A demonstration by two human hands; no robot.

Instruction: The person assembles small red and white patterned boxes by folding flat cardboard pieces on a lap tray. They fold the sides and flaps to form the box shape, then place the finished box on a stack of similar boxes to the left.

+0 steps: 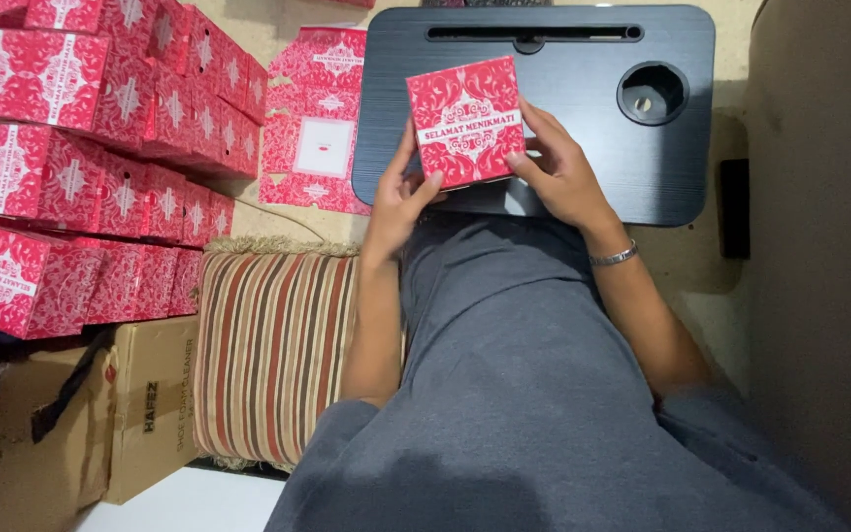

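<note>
Presently, both hands grasp one red patterned box above the near edge of a black lap desk. Left hand grips the box's lower left corner, thumb on the top face. Right hand clasps the right side, fingertips curled over the lower right edge. The box is nearly square, so no clear long axis shows; its top face points up at the camera, turned slightly anticlockwise, with its white band running left to right. Finished boxes stand stacked at left. Flat unfolded box blanks lie between stack and desk. A striped cushion sits beside the left forearm.
</note>
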